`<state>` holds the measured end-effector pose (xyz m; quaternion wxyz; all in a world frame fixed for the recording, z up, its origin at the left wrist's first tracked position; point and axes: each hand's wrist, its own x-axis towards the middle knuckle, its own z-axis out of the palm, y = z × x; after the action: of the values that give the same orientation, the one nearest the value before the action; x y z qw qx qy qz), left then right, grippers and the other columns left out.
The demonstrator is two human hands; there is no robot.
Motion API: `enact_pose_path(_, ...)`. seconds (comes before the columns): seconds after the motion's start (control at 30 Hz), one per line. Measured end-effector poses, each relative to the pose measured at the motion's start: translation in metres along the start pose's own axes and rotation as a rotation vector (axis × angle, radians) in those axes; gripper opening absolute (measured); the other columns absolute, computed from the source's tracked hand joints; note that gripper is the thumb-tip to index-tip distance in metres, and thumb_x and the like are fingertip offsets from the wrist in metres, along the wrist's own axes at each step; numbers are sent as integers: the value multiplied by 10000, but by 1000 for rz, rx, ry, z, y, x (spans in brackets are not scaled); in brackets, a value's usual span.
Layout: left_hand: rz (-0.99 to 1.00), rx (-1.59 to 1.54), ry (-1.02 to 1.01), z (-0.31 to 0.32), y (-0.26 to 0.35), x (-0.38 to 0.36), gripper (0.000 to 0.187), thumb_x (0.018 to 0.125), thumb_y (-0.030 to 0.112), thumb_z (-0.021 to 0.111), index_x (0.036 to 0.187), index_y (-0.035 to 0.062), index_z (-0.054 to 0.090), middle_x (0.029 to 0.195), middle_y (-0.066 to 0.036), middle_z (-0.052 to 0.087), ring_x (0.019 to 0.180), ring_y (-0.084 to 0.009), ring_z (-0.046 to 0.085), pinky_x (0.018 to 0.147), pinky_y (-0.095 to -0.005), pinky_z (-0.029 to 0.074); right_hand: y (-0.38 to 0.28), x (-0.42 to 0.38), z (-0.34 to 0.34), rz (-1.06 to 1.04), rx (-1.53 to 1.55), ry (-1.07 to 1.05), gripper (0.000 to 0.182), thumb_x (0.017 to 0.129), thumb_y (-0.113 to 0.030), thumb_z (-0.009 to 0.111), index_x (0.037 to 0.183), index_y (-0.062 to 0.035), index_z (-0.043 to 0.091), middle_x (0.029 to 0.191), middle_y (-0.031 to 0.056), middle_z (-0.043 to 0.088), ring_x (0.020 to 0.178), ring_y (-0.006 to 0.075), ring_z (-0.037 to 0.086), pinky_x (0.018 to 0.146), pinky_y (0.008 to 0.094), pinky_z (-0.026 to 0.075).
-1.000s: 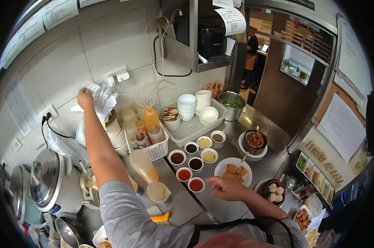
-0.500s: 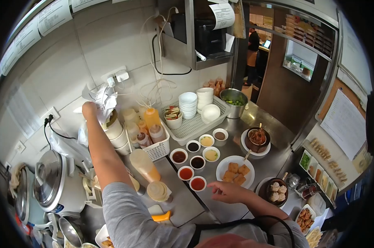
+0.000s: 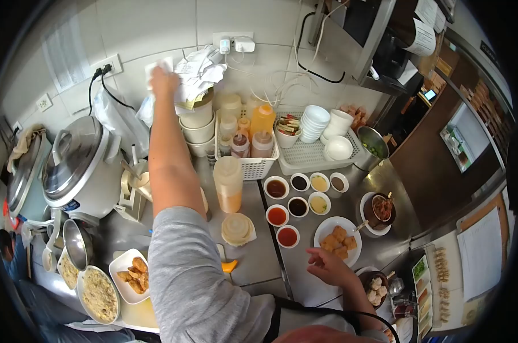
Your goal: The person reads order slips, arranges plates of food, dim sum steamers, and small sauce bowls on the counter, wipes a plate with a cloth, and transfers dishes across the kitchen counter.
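Note:
My left hand (image 3: 165, 81) is raised at the wall, closed on a white paper slip (image 3: 155, 70). Right beside it a heap of crumpled receipts (image 3: 200, 73) sits above stacked white tubs (image 3: 197, 132). My right hand (image 3: 326, 265) hovers near the front rim of a white plate (image 3: 356, 254) of fried golden squares (image 3: 338, 241). Its fingers are loosely bent and apart, with nothing in them. To its upper left is a small bowl of red sauce (image 3: 287, 236), one of several sauce bowls in a cluster.
Squeeze bottles fill a white basket (image 3: 253, 168); a tall bottle (image 3: 228, 183) stands before it. White bowls (image 3: 315, 123) are stacked in a grey crate (image 3: 302, 166). A large lidded cooker (image 3: 79, 166) stands left. Rice dishes (image 3: 99, 294) and a fried-food dish (image 3: 134, 274) lie lower left.
The view has swung left, so the counter items appear farther right. My left hand has shifted to the left side of the receipt heap, with a white slip in it. My right hand stays near the plate.

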<state>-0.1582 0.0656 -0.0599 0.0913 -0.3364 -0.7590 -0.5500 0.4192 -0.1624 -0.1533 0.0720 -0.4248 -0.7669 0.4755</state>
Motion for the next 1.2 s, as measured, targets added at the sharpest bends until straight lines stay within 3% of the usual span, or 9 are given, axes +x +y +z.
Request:
enact_pose_path(0.03,65,-83,-287,13,-23,14,448,729,291,476,1073,4,477,1079,-204,492,1027,-297,449,875,-336,338,2,0,0,12,11,-4,445,746,-205,579,1139,-76,414,863,72,531,716,148,516,640,254,423)
enact_pose_path(0.2,-3,70,-19,-4,-11,-12,288,751,216,433,878,19,599,848,-204,579,817,-347,546,750,-383,421,7,3,3,17,40,-36,416,745,-135,585,1117,-43,423,841,51,520,723,110,508,641,235,422)
enact_pose_path(0.3,-146,124,195,-23,4,-9,269,747,171,423,903,30,591,828,-189,584,796,-337,553,723,-386,430,7,2,1,2,10,-37,411,754,-141,574,1122,-48,416,854,57,526,736,117,519,645,240,427)
enact_pose_path(0.4,236,7,401,-25,60,-13,250,740,124,410,895,71,598,826,-174,587,798,-329,555,707,-393,432,6,0,2,30,23,-75,432,759,-185,561,1141,-67,397,856,78,537,736,152,532,652,261,428)
enact_pose_path(0.5,422,169,188,-9,81,-9,240,740,100,401,869,105,603,831,-161,589,801,-317,560,694,-390,436,2,-4,2,22,-15,-64,458,763,-220,552,1161,-75,377,861,96,544,739,182,544,661,279,430)
enact_pose_path(0.8,469,827,-330,-8,81,-19,239,766,142,419,919,46,575,924,-134,586,868,-293,556,741,-380,446,15,-19,4,38,-74,-100,470,772,-257,539,1169,-67,373,898,117,550,768,205,556,685,295,432)
enact_pose_path(1.0,338,830,-469,2,67,-10,253,770,143,408,940,61,577,1001,-153,557,922,-291,540,773,-361,438,18,-29,6,9,-34,-96,465,762,-246,550,1156,-59,387,919,127,550,779,209,561,690,296,434)
enact_pose_path(1.1,219,865,-445,-30,120,-49,259,736,166,451,936,60,577,1006,-155,556,939,-286,535,786,-356,431,20,-37,5,-7,-26,-86,458,756,-243,556,1142,-53,399,928,132,549,782,211,562,690,296,434)
enact_pose_path(1.2,363,730,-333,-42,186,-69,404,693,251,545,1049,61,523,1018,-153,553,950,-268,536,795,-341,426,29,-44,6,-25,-20,-81,468,756,-257,555,1144,-46,401,937,121,545,793,199,552,698,287,435)
